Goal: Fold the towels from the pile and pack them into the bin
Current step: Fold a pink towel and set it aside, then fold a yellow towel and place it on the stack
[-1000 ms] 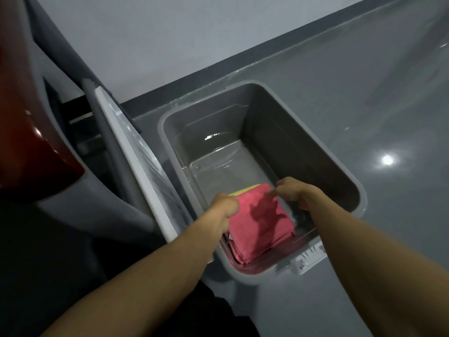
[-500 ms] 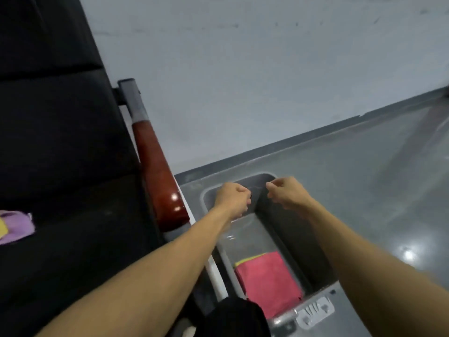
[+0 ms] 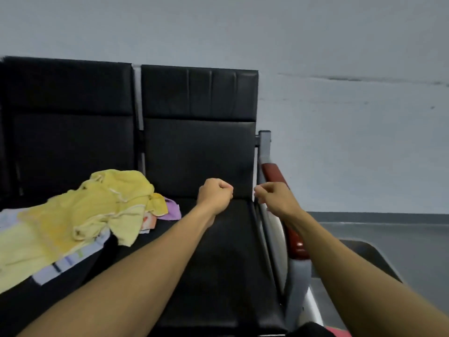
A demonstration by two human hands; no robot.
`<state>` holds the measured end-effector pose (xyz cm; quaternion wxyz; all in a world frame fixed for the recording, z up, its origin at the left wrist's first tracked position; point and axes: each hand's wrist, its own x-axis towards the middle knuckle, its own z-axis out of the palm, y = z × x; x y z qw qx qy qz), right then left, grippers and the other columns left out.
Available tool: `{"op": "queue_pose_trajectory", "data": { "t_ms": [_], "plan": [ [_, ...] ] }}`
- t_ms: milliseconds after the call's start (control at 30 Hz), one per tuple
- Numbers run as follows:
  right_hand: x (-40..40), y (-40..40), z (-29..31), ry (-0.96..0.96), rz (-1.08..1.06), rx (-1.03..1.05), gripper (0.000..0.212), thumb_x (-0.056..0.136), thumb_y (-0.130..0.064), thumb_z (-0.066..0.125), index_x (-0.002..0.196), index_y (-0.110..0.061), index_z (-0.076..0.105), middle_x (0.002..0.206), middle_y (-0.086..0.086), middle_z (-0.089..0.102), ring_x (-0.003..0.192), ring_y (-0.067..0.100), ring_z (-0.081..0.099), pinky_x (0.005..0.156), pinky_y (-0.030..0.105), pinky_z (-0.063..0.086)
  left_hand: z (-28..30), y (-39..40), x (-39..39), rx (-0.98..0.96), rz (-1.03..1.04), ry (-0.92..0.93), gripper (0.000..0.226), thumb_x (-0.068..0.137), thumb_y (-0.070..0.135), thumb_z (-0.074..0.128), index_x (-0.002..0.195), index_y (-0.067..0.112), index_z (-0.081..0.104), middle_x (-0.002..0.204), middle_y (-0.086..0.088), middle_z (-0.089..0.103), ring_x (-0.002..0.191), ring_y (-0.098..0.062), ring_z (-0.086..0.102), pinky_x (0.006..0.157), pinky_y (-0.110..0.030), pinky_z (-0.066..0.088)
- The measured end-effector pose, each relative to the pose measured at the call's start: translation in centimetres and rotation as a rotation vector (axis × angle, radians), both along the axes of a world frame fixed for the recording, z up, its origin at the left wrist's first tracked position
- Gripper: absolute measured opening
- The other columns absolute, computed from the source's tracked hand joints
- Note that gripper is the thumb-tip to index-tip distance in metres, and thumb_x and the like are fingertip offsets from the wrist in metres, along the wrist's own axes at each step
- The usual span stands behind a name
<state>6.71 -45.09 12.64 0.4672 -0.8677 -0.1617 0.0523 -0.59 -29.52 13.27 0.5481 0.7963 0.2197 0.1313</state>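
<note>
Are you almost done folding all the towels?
Not yet. Nothing is in hand: the left hand and right hand are curled and hold nothing above the black seat. A pile of unfolded towels, yellow, purple and striped, waits on the next seat. Only a corner of the bin shows, so its contents are hidden.

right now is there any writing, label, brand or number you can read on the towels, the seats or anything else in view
None: no readable text anywhere in this view.
The pile of towels shows only coloured stripes and a blurred orange patch, not letters.
The black seats, red armrest and wall carry no visible markings.
The bin is mostly out of frame.
</note>
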Motion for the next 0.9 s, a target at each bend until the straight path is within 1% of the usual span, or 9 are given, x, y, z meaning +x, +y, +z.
{"op": "queue_pose_trajectory", "data": {
  "t_ms": [133,233,300,367,433,500,633,767,900],
  "plan": [
    [-1.3,8.6,-2.8,0.051,0.149,-0.012,0.023,0.1,-0.035,0.056,0.107,-0.019,0.071,0.093,-0.003,0.072,0.092,0.014,0.068,0.082,0.037,0.055,-2.5,7.1,-2.5,-0.005,0.162,0.014,0.023,0.097,0.012,0.054,0.083,0.025,0.067,0.107,-0.004,0.072,0.105,-0.025,0.066,0.083,-0.034,0.053],
    [-2.1,14.1,-5.5,0.093,0.267,-0.034,0.024,0.101,-0.031,0.054,0.111,-0.017,0.071,0.097,-0.002,0.072,0.095,0.014,0.068,0.08,0.032,0.053,-4.9,11.7,-4.3,0.0,0.254,0.058,0.028,0.094,0.005,0.053,0.078,0.022,0.068,0.092,-0.001,0.07,0.098,-0.027,0.063,0.083,-0.034,0.05],
    [-2.6,17.8,-7.2,0.095,0.343,-0.066,0.024,0.101,-0.026,0.053,0.113,-0.016,0.071,0.104,0.001,0.072,0.091,0.014,0.065,0.075,0.03,0.05,-6.5,14.9,-5.1,0.012,0.322,0.082,0.027,0.096,0.003,0.051,0.092,0.017,0.073,0.109,-0.003,0.07,0.107,-0.027,0.061,0.087,-0.03,0.047],
    [-2.8,21.5,-9.0,0.078,0.403,-0.116,0.03,0.101,-0.026,0.052,0.124,-0.016,0.068,0.121,0.004,0.068,0.095,0.015,0.063,0.072,0.026,0.047,-8.5,18.2,-5.8,0.006,0.395,0.096,0.03,0.097,0.002,0.047,0.112,0.011,0.072,0.13,-0.007,0.064,0.121,-0.028,0.056,0.096,-0.029,0.046],
    [-3.0,25.2,-10.8,0.046,0.456,-0.169,0.037,0.102,-0.026,0.051,0.136,-0.013,0.06,0.136,0.004,0.06,0.113,0.019,0.06,0.082,0.024,0.045,-10.3,21.3,-6.3,-0.001,0.467,0.125,0.036,0.097,0.001,0.045,0.12,0.01,0.07,0.137,-0.008,0.06,0.126,-0.028,0.054,0.103,-0.033,0.045],
    [-3.0,28.7,-12.6,0.012,0.512,-0.2,0.042,0.102,-0.026,0.052,0.141,-0.01,0.054,0.147,0.004,0.051,0.129,0.021,0.052,0.095,0.025,0.041,-12.3,24.2,-6.6,-0.023,0.52,0.146,0.039,0.095,0.002,0.044,0.124,0.013,0.067,0.138,-0.007,0.06,0.125,-0.027,0.055,0.1,-0.033,0.047],
    [-2.3,34.2,-15.3,-0.06,0.574,-0.284,0.05,0.103,-0.022,0.051,0.149,-0.006,0.041,0.16,0.008,0.03,0.143,0.025,0.036,0.113,0.032,0.03,-15.2,28.5,-6.3,-0.097,0.551,0.15,0.043,0.095,0.005,0.044,0.132,0.017,0.062,0.14,-0.004,0.057,0.124,-0.024,0.055,0.097,-0.03,0.047],
    [-1.3,38.2,-16.7,-0.21,0.574,-0.439,0.045,0.104,-0.03,0.046,0.146,-0.013,0.046,0.164,0.002,0.019,0.142,0.032,0.027,0.11,0.047,0.031,-16.8,30.9,-4.9,-0.104,0.537,0.133,0.045,0.097,0.004,0.04,0.135,0.018,0.059,0.143,-0.001,0.054,0.127,-0.022,0.053,0.093,-0.027,0.043],
    [-0.4,40.3,-18.3,-0.269,0.593,-0.579,0.033,0.104,-0.028,0.045,0.13,-0.013,0.059,0.164,-0.003,0.017,0.138,0.032,0.028,0.103,0.049,0.031,-18.4,31.9,-3.4,-0.081,0.523,0.139,0.043,0.099,0.005,0.039,0.133,0.019,0.06,0.142,-0.001,0.054,0.127,-0.02,0.052,0.089,-0.025,0.04]
  ]
}}
